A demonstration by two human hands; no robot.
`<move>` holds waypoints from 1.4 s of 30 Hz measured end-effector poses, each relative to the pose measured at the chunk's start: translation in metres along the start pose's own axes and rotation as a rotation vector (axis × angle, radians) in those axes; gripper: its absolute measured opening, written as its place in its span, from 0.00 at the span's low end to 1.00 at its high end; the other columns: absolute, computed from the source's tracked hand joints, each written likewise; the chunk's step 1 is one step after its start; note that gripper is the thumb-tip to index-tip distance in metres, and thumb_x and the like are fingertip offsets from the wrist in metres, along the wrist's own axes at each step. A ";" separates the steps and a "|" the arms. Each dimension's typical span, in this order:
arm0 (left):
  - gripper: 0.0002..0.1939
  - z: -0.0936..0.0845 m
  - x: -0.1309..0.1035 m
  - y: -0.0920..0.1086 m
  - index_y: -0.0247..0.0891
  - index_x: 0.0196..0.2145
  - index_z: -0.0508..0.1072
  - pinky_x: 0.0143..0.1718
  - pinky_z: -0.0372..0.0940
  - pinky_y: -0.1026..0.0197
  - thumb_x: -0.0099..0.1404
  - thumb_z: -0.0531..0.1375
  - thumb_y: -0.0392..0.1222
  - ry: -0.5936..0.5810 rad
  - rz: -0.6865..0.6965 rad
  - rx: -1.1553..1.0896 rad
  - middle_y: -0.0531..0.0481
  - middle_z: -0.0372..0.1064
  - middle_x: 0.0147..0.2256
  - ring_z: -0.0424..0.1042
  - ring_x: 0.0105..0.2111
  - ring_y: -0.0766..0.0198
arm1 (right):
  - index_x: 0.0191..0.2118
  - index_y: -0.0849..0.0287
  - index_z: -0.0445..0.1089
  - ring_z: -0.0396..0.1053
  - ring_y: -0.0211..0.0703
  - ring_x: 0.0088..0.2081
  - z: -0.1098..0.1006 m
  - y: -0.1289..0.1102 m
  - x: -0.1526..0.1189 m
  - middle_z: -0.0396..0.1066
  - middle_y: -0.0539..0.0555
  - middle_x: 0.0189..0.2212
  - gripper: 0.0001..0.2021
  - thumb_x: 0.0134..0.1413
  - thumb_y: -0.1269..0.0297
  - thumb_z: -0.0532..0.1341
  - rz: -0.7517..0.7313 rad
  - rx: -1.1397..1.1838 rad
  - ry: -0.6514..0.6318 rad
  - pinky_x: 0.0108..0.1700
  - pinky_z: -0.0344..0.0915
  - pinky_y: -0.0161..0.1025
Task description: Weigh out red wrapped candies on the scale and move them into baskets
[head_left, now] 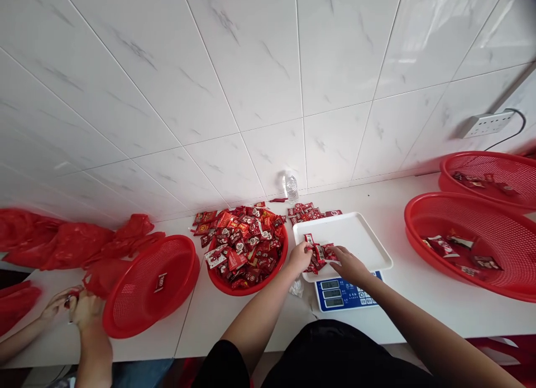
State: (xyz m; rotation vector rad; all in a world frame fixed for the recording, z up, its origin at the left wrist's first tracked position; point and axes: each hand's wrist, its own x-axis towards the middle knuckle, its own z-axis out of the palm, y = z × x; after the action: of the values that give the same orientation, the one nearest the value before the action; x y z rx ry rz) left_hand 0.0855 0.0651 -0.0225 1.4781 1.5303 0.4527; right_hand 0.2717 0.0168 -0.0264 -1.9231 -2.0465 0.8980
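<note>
A white weighing tray (368, 237) sits on a blue digital scale (345, 293), with several small red snack packets (320, 254) at its left end. My left hand (300, 258) is closed at the left side of these packets, thumb and fingers pinching at their edge. From the other side my right hand (349, 265) bends its fingers onto the same packets. Parts of the packets are hidden under my fingers. Left of the scale, a red basket (247, 292) is heaped with mixed snack packets.
More packets (307, 212) lie behind the tray near a clear plastic bottle (291, 187). Two red baskets (412, 220) with a few packets stand at right, below a power strip (488, 124). At left are another red basket (125, 321), red bags (79, 245) and a co-worker's hands (79, 307).
</note>
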 end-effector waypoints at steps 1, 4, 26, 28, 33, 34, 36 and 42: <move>0.12 -0.002 0.000 -0.001 0.38 0.42 0.70 0.41 0.63 0.60 0.60 0.55 0.38 0.049 0.035 0.041 0.46 0.70 0.40 0.70 0.38 0.63 | 0.60 0.55 0.52 0.59 0.51 0.56 0.000 -0.005 0.002 0.54 0.58 0.59 0.25 0.56 0.63 0.52 -0.011 -0.009 0.013 0.52 0.60 0.45; 0.18 -0.005 0.001 -0.001 0.37 0.44 0.69 0.50 0.58 0.59 0.54 0.59 0.35 0.111 0.166 0.115 0.42 0.65 0.49 0.65 0.48 0.59 | 0.61 0.58 0.52 0.50 0.55 0.61 -0.002 -0.021 0.012 0.50 0.61 0.61 0.25 0.57 0.64 0.51 -0.048 -0.041 0.039 0.55 0.56 0.49; 0.30 -0.088 0.018 -0.025 0.44 0.57 0.58 0.48 0.59 0.50 0.56 0.55 0.31 0.026 0.030 0.925 0.39 0.52 0.58 0.50 0.58 0.43 | 0.55 0.50 0.62 0.61 0.50 0.56 0.004 0.013 -0.044 0.59 0.54 0.58 0.21 0.56 0.57 0.52 -0.067 0.138 0.044 0.52 0.64 0.47; 0.24 -0.089 0.010 -0.028 0.44 0.51 0.65 0.47 0.59 0.51 0.57 0.52 0.30 0.004 0.053 0.927 0.40 0.56 0.55 0.53 0.56 0.45 | 0.54 0.50 0.63 0.61 0.50 0.56 0.002 0.009 -0.049 0.59 0.54 0.58 0.20 0.56 0.56 0.51 -0.087 0.159 0.045 0.52 0.64 0.47; 0.17 -0.101 -0.021 -0.040 0.44 0.42 0.70 0.43 0.60 0.55 0.59 0.50 0.30 -0.028 0.112 0.927 0.43 0.64 0.45 0.63 0.47 0.54 | 0.53 0.49 0.64 0.61 0.51 0.55 -0.005 0.011 -0.061 0.59 0.53 0.58 0.19 0.56 0.57 0.51 -0.085 0.212 0.040 0.52 0.63 0.48; 0.15 -0.105 -0.027 -0.042 0.44 0.40 0.70 0.42 0.60 0.56 0.60 0.50 0.31 -0.010 0.130 0.919 0.44 0.65 0.42 0.64 0.45 0.55 | 0.53 0.49 0.64 0.62 0.51 0.55 -0.006 0.012 -0.063 0.59 0.53 0.58 0.19 0.57 0.57 0.50 -0.075 0.221 0.039 0.52 0.63 0.48; 0.13 -0.113 -0.036 -0.043 0.43 0.37 0.70 0.38 0.60 0.59 0.62 0.48 0.32 0.069 0.171 0.880 0.46 0.67 0.38 0.65 0.42 0.57 | 0.53 0.49 0.64 0.63 0.51 0.54 -0.007 0.016 -0.066 0.59 0.54 0.57 0.19 0.57 0.56 0.50 -0.058 0.238 0.034 0.52 0.64 0.48; 0.08 -0.115 -0.047 -0.016 0.41 0.37 0.66 0.37 0.60 0.63 0.63 0.49 0.36 0.278 0.227 0.439 0.50 0.68 0.36 0.67 0.37 0.63 | 0.52 0.50 0.65 0.65 0.50 0.52 -0.010 0.019 -0.065 0.61 0.54 0.56 0.19 0.58 0.56 0.49 -0.068 0.224 0.062 0.51 0.65 0.48</move>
State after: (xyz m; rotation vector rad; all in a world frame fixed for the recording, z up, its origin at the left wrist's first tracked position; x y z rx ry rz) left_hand -0.0228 0.0560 0.0396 2.0101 1.7645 0.4907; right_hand 0.3019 -0.0433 -0.0117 -1.7315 -1.8760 0.9924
